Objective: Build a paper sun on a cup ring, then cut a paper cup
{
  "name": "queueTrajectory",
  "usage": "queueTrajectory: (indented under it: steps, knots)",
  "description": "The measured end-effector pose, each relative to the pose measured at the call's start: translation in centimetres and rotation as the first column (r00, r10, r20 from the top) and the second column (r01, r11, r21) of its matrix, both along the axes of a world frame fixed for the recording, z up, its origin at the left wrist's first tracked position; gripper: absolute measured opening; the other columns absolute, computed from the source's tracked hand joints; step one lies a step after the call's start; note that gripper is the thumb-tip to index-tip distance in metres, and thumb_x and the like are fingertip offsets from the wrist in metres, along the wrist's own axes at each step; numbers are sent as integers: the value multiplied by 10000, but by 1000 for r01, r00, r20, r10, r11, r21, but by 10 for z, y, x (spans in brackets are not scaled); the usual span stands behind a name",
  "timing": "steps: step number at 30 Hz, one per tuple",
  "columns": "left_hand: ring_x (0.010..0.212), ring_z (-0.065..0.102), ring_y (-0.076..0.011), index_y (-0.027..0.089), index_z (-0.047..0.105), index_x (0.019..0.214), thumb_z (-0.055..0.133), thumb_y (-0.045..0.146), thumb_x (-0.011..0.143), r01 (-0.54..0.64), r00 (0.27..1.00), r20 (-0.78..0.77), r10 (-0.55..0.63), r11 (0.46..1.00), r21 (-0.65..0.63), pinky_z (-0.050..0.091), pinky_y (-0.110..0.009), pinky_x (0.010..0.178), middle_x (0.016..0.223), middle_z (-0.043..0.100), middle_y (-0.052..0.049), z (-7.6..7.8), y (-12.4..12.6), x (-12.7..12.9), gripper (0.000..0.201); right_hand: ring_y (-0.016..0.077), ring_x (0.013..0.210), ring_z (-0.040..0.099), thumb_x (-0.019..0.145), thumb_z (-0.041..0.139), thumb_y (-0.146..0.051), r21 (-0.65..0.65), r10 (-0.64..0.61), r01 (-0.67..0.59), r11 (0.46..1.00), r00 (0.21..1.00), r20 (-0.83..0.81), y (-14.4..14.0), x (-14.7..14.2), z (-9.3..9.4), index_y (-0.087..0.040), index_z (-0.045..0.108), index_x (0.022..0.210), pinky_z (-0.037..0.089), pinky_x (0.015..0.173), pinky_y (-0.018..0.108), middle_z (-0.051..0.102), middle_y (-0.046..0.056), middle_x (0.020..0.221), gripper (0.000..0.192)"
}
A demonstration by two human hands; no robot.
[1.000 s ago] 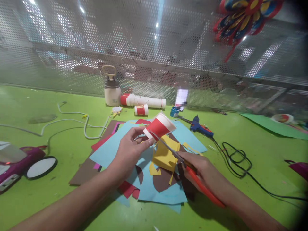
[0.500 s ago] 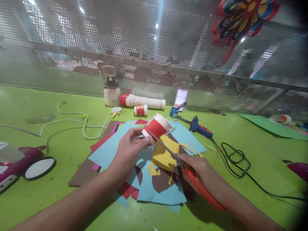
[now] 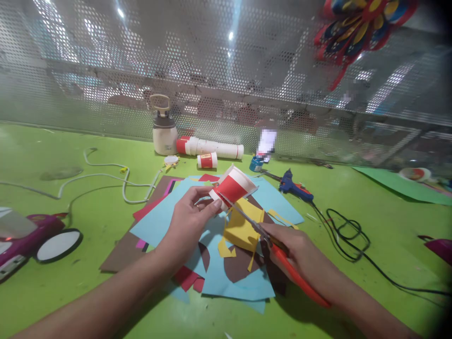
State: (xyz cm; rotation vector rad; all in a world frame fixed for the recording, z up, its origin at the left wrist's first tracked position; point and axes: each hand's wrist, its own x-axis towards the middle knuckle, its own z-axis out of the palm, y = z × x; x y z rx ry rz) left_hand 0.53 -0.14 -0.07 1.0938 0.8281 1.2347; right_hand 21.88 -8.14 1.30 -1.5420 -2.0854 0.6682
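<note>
My left hand (image 3: 190, 219) holds a red and white paper cup (image 3: 233, 186) by its base, tilted with its mouth pointing up and to the right. My right hand (image 3: 293, 249) grips red-handled scissors (image 3: 268, 245). Their metal blades reach up-left to the cup's base, close to my left fingertips. Both hands hover over a pile of coloured paper sheets (image 3: 165, 216), with a yellow cut piece (image 3: 243, 230) directly under the scissors.
On the green table (image 3: 70, 292) lie a blue glue gun (image 3: 293, 186) with a black cord (image 3: 349, 235), a white cable (image 3: 106, 176), a cream bottle (image 3: 164, 127), a stack of cups lying on its side (image 3: 212, 148), and a purple toy car (image 3: 28, 238). A perforated metal wall stands behind.
The cup has turned slightly in my left hand, and the scissor blades have shifted a little at its base. Both hands stay in nearly the same place.
</note>
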Motion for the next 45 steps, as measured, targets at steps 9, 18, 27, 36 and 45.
queueTrajectory:
  steps: [9,18,27,36,45]
  knots:
    - [802,656,-171,171,609,990,762,299,712,-37,998,-42,38,999,20,502,-315,743,1007,694,-69,2,-1,0,343,184,798,625,887,494,-123,-15,-15,15,1000,1000,22,-4,-2,1,-211,628,1023,460,719,274,691,12,907,211]
    - [863,647,-179,161,578,1015,748,296,722,-39,994,-100,43,998,43,492,-318,766,1047,673,-74,0,2,-1,365,217,891,645,858,509,-111,58,7,-8,998,1000,25,3,2,-9,-205,629,1111,481,801,316,690,51,967,295]
    - [924,643,-203,162,578,1042,745,296,721,-38,992,-117,44,998,51,494,-333,781,1074,668,-89,-1,1,0,386,228,908,645,857,528,-119,34,-4,4,999,1000,4,1,1,-8,-217,621,1125,487,823,334,683,48,954,300]
    - [951,647,-218,168,573,1015,744,280,716,-43,991,-122,53,995,87,502,-352,807,1063,674,-86,-2,2,0,362,223,911,645,850,525,-114,42,3,-2,999,1000,-20,3,1,-7,-216,638,1092,486,816,317,691,45,977,286]
    - [908,655,-202,174,584,1008,743,285,717,-48,989,-134,55,997,60,497,-326,782,1034,686,-74,1,1,0,350,197,796,653,888,501,-166,-24,-10,9,1000,998,-63,-2,-8,0,-194,645,922,491,726,283,702,20,870,151]
